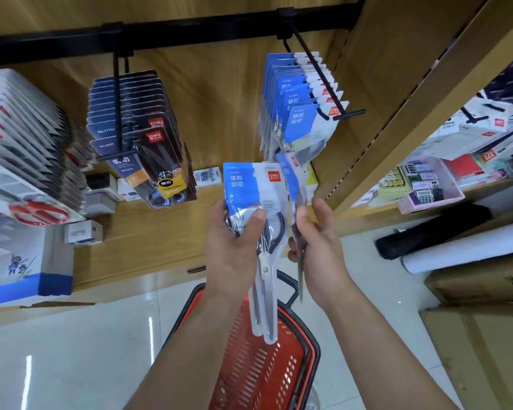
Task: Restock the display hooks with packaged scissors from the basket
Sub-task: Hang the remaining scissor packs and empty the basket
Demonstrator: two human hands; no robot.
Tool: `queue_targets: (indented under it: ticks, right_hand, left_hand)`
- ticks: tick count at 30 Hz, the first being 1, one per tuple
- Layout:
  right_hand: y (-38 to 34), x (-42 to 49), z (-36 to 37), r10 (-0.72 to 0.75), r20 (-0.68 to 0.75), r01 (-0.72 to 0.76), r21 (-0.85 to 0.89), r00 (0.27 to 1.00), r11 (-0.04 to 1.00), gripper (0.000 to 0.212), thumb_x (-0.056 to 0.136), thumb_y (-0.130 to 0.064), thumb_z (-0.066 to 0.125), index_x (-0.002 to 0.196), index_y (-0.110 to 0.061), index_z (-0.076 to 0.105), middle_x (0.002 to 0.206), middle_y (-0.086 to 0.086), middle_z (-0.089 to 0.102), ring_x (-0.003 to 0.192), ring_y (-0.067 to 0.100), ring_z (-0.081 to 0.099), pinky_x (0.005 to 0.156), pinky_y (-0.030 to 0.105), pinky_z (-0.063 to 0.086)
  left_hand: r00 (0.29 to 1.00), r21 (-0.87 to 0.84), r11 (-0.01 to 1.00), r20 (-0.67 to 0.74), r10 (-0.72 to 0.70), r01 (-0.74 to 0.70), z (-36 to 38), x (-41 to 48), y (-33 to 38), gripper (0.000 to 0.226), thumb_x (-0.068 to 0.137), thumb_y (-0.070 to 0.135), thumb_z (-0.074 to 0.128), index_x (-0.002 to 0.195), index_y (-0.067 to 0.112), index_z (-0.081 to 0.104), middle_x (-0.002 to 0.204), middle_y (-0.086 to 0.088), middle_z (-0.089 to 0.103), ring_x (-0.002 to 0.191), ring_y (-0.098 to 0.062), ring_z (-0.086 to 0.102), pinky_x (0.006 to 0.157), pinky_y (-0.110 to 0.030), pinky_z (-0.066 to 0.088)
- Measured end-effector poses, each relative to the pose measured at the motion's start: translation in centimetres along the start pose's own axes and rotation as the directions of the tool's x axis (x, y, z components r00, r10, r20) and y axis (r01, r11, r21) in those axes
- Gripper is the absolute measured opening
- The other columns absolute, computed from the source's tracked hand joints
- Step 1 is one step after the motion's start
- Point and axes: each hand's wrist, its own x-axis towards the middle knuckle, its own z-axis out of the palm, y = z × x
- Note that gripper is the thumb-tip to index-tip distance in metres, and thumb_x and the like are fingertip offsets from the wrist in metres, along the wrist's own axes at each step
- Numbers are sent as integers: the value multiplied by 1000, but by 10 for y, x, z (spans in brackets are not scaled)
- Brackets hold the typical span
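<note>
Head cam, looking up at the display: left hand (pixel 231 241) is wrapped round a blue-and-white scissors pack (pixel 249 184), thumb pressed across the front and fingers curled behind. It might be 2 packs stacked in that grip, since I can see 2 sets of blades at the bottom, but I can't tell for sure. Right hand (pixel 317 241) pinches a second pack (pixel 290 179) turned edge-on to the camera, thumb on one face, fingers on the other. Both packs are up in the air near the bottom of the row of matching blue packs (pixel 296 113) hanging on the right hook (pixel 320 75), with the red basket (pixel 249 377) on the floor below. My guess is these handle light but bottom-heavy: the steel blades point down and are stiff, while the sleeve around them looks like thin glossy plastic, so probably slick and a bit floppy at the edges. I'd hold it around the black loop handles, where there's bulk to grip, and leave the printed top free, because that's the end that has to slide onto the hook. I can't make out the hang hole from here. The hook is a thin black rod with a little crossbar at the tip, clipped to a black rail (pixel 190 31) on a wood-grain panel. The basket is slatted plastic with a dark rim. 1 hook over, the left hook (pixel 117 113) carries darker packs (pixel 148 137) with orange and yellow labels.
</note>
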Motion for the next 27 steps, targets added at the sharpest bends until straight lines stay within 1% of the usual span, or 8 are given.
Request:
queue_targets:
  ticks: [2, 4, 7, 11, 15, 19, 23, 27]
  right_hand:
    - [-5, 3, -2, -71, -43, 74, 72, 997, 995, 39, 99, -26, 64, 135, -16, 52, 90, -4, 69, 69, 2, 65, 58, 17, 48]
    - [-11, 7, -5, -177, -69, 180, 37, 982, 983, 39, 95, -26, 71, 127, -9, 56, 102, 1, 74, 92, 8, 72, 76, 18, 55]
    - [-21, 16, -9, -254, -118, 250, -47, 960, 967, 30, 95, -22, 72, 118, -17, 53, 115, 8, 71, 105, 12, 70, 91, 25, 56]
    - [-33, 29, -9, -307, -133, 302, -57, 942, 952, 31, 92, -25, 76, 113, -23, 53, 119, 16, 71, 114, 29, 69, 105, 45, 54]
    - [-37, 36, -6, -319, -138, 310, -83, 938, 947, 32, 92, -26, 75, 113, -25, 52, 120, 13, 71, 116, 30, 69, 104, 48, 54]
    - [-37, 41, -4, -304, -159, 289, -115, 939, 951, 28, 96, -23, 73, 114, -24, 51, 112, 1, 71, 110, 21, 70, 102, 42, 56]
    - [-36, 45, -3, -289, -166, 271, -121, 943, 955, 28, 96, -24, 72, 113, -24, 51, 114, 2, 71, 109, 19, 71, 98, 36, 58]
    - [-40, 60, 4, -281, -181, 251, -169, 943, 953, 33, 96, -29, 73, 118, -21, 50, 106, -5, 69, 91, 1, 71, 77, 19, 56]
  left_hand:
    - [1000, 0, 1000, -2, 0, 0, -1, 4, 2, 26, 98, 10, 69, 114, 28, 61, 104, 8, 76, 88, -3, 73, 75, -14, 54]
    - [1000, -9, 1000, -10, -8, 8, -2, 8, 3, 27, 98, 11, 69, 115, 30, 60, 108, 4, 76, 92, -7, 74, 77, -18, 56]
    - [1000, 2, 1000, -27, -1, 1, -4, 13, 5, 27, 98, 13, 69, 117, 29, 60, 108, 7, 75, 90, -3, 73, 74, -14, 53]
    - [999, 0, 1000, -34, 14, -14, -4, 15, 8, 27, 98, 11, 69, 106, 34, 59, 98, 13, 73, 81, 5, 70, 70, -10, 51]
    - [999, -5, 1000, -33, 14, -14, -6, 14, 7, 27, 98, 12, 69, 104, 36, 59, 99, 13, 74, 83, 2, 71, 70, -12, 52]
    - [1000, -15, 1000, -30, 10, -10, -6, 13, 5, 28, 98, 12, 69, 105, 36, 58, 104, 9, 74, 87, -1, 72, 70, -13, 53]
    - [1000, -8, 1000, -29, 11, -11, -6, 13, 5, 27, 98, 11, 69, 105, 36, 59, 105, 8, 75, 88, -3, 73, 74, -16, 56]
    - [1000, -8, 1000, -28, 4, -4, -9, 16, 4, 26, 98, 13, 69, 108, 35, 59, 107, 6, 76, 91, -6, 74, 76, -19, 57]
